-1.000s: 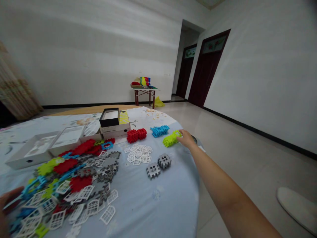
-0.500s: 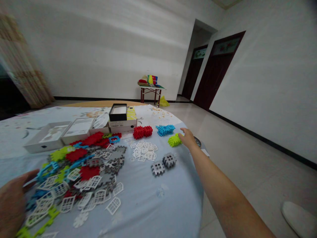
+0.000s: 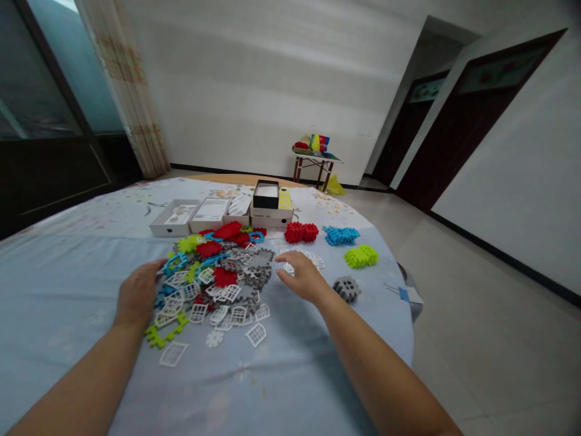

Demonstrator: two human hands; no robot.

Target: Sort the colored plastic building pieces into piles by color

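Note:
A heap of flat plastic building pieces in red, blue, green, grey and white lies on the light blue cloth of the table. My left hand rests on the heap's left edge, fingers spread, touching blue and white pieces. My right hand hovers flat over the heap's right side, fingers stretched toward the grey pieces, holding nothing. Built blocks stand to the right: red, blue, green and grey.
Open white boxes and a black-lined box sit at the table's far side. The table's right edge drops to a tiled floor. A small table with colourful things stands by the far wall, beside dark doors.
My right hand has left the green block and come back left over the heap. My left hand has moved onto the heap's edge. The camera has turned left and down.

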